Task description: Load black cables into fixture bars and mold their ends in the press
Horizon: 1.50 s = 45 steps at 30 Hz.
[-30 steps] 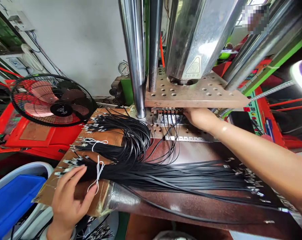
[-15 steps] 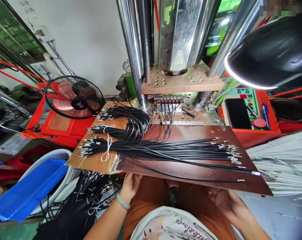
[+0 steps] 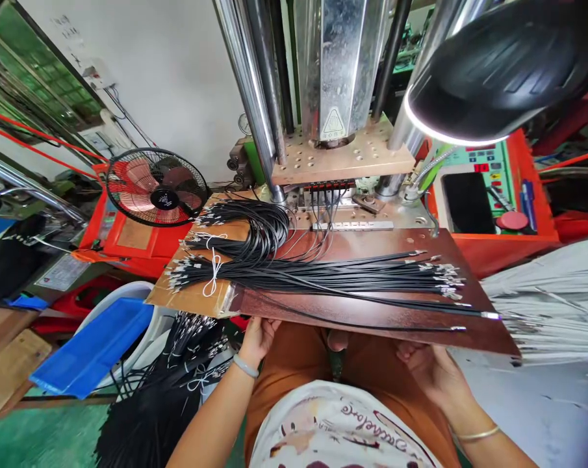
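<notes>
My left hand is just below the front edge of the brown board, fingers loosely bent and thumb apart, nothing visible in it. My right hand rests over my right thigh under the board's edge, palm turned up and fingers apart; the board partly hides the fingertips. A long bundle of black cables with metal ends lies across the board, its left end looped with white string. Behind it a curved cable bundle lies on cardboard. Several cables run into a metal fixture under the press plate.
A fan stands at the left. The lamp hangs at upper right, above a control panel with a phone. Below left are a blue tray and more black cables. White strands lie right.
The camera view has shifted, and the board and press appear higher and slightly left. More of my right forearm shows, with its bracelet. Both hands stay below the board edge; the cables lie unchanged.
</notes>
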Motion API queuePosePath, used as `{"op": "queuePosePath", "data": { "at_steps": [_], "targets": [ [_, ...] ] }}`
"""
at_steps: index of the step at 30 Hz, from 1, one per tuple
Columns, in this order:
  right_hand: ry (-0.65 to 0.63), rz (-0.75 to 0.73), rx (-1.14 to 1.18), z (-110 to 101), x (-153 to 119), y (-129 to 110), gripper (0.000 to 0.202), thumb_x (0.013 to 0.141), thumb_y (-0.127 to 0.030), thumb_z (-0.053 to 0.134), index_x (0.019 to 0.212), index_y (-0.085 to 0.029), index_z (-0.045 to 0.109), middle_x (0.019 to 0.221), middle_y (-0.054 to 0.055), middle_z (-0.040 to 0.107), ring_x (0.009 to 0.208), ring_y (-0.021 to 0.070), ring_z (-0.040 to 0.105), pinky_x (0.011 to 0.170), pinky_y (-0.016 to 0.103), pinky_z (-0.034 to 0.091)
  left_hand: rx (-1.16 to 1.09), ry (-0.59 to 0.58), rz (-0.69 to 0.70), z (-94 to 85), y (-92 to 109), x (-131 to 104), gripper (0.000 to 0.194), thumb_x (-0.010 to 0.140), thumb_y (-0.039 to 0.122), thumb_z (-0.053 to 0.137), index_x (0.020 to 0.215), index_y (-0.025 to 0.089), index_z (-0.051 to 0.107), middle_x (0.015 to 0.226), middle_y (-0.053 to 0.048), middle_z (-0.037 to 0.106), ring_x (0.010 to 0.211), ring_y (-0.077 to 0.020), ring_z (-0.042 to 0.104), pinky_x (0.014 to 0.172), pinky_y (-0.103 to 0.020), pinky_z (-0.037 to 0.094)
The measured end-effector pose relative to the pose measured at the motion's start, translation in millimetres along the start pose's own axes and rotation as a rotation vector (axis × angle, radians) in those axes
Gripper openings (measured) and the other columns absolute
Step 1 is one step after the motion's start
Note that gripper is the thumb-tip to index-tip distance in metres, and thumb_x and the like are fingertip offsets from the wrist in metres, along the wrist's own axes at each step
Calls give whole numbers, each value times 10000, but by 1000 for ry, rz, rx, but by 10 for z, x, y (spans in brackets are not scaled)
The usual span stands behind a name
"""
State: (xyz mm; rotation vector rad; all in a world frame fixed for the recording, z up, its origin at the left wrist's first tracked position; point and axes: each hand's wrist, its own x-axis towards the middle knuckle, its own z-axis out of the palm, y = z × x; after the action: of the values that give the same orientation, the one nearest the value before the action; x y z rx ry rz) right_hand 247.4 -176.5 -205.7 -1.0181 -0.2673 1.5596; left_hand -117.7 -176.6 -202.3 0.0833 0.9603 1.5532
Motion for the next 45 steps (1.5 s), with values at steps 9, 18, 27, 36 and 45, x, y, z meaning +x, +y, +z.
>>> {"op": "queuePosePath", "data": {
  "at_steps": [9,18,27,36,45],
  "targets": [
    [-61,-40,-399,82,-183,26,573,643,-767,667,769,-210,613,665,28,627,516,164,514,443,303,409,480,-126,1,44,105,-225,449,810,589,643,851,142,659,804,-70,707,724,-192,678,747,-357,571],
    [-854,-1055,-1514,1108,-258,-1196,162,937,-222,484,896,-213,640,789,57,659,714,179,585,665,308,457,1883,-1365,1348,1195,612,-771,377,948,188,430,1297,100,538,1251,-151,640,1173,-253,585,1013,-418,443],
    [-630,-1139,-2262,1810,1323,-1785,242,909,-215,473,1069,-135,636,984,130,595,905,253,561,783,352,426,2286,-1034,1150,2184,175,-82,734,933,552,466,1396,-14,410,1454,-255,437,1375,-355,400,1150,-469,322],
    [68,-1320,-1155,1390,544,-1720,233,852,-271,629,1064,-175,638,887,57,648,729,174,593,690,324,490,2335,-1047,767,2644,362,20,286,985,247,392,1129,114,600,1111,-131,609,1073,-254,590,945,-390,501],
    [191,-1401,-803,1269,556,-1549,169,814,-218,666,976,-172,678,799,37,669,672,149,614,639,294,502,2150,-1238,107,2998,469,157,304,850,385,626,671,161,524,630,14,545,607,-133,515,613,-249,408]
  ]
}}
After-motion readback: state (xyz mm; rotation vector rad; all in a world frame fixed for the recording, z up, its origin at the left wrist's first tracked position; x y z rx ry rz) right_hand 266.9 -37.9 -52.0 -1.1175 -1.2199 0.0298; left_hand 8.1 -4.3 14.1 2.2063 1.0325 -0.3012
